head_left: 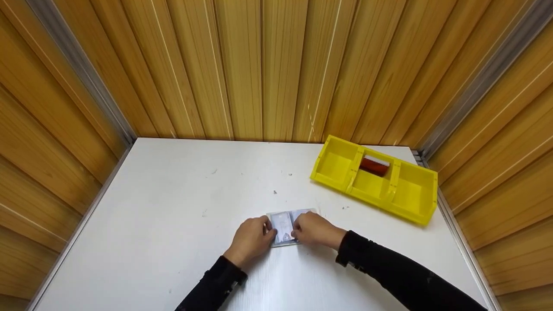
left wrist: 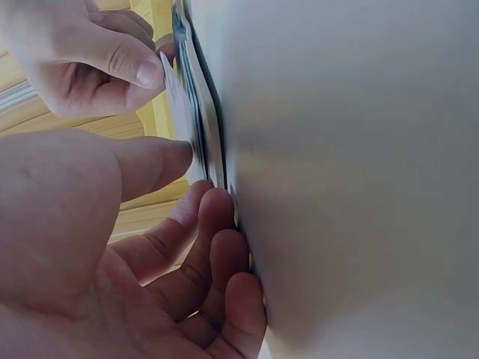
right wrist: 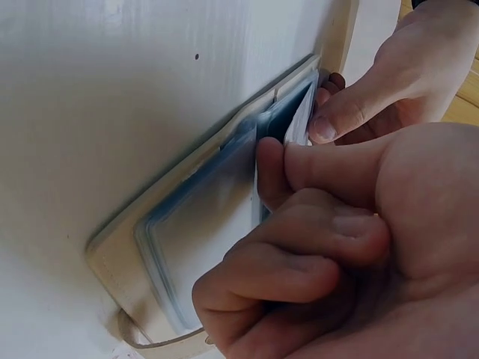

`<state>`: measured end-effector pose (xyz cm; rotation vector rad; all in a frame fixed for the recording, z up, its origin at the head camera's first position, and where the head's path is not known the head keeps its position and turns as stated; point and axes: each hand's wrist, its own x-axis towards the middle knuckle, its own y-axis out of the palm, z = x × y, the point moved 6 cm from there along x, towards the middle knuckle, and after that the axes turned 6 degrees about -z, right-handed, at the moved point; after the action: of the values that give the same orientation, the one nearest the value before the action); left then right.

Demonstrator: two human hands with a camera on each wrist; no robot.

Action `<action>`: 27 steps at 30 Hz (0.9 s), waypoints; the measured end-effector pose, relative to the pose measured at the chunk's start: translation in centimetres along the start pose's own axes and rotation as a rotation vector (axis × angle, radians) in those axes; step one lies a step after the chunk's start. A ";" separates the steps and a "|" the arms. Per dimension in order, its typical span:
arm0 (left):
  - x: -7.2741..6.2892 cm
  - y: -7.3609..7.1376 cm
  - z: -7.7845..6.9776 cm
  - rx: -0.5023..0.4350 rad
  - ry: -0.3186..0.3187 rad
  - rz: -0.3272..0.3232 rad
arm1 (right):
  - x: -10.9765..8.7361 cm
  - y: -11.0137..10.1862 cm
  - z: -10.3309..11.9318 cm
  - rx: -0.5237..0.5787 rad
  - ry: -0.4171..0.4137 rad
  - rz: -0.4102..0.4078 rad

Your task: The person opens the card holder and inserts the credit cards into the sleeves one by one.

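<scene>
A card holder (right wrist: 127, 265) with a cream cover and clear plastic sleeves (right wrist: 198, 224) lies spread open on the white table. My left hand (head_left: 250, 236) grips its left edge, thumb on top and fingertips at the side by the tabletop. From the other side, my right hand (head_left: 316, 229) pinches the edge of a thin pale card (right wrist: 301, 118) between thumb and index finger. In the left wrist view the card (left wrist: 177, 97) tilts up from the sleeves along that edge. Whether part of it sits inside a sleeve, I cannot tell. The right hand's other fingers are curled.
At the back right of the table (head_left: 173, 194) stands a yellow tray (head_left: 376, 201) with three compartments. Its middle compartment holds a dark red item with a white edge (head_left: 375, 166). Wood-patterned walls (head_left: 242, 69) enclose the table at the back and sides.
</scene>
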<state>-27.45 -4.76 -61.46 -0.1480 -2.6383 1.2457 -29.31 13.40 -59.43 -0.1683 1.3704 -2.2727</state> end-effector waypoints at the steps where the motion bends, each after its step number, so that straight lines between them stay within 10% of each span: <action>1: 0.0 0.0 0.0 -0.003 0.005 -0.002 | 0.0 0.0 0.0 -0.005 -0.006 -0.003; 27: 0.0 -0.1 -0.1 0.005 0.016 -0.019 | 0.0 0.0 0.6 -0.015 -0.053 -0.053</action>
<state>-27.42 -4.75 -61.31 -0.1312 -2.6165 1.2403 -29.15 12.91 -59.16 -0.2709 1.3717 -2.2844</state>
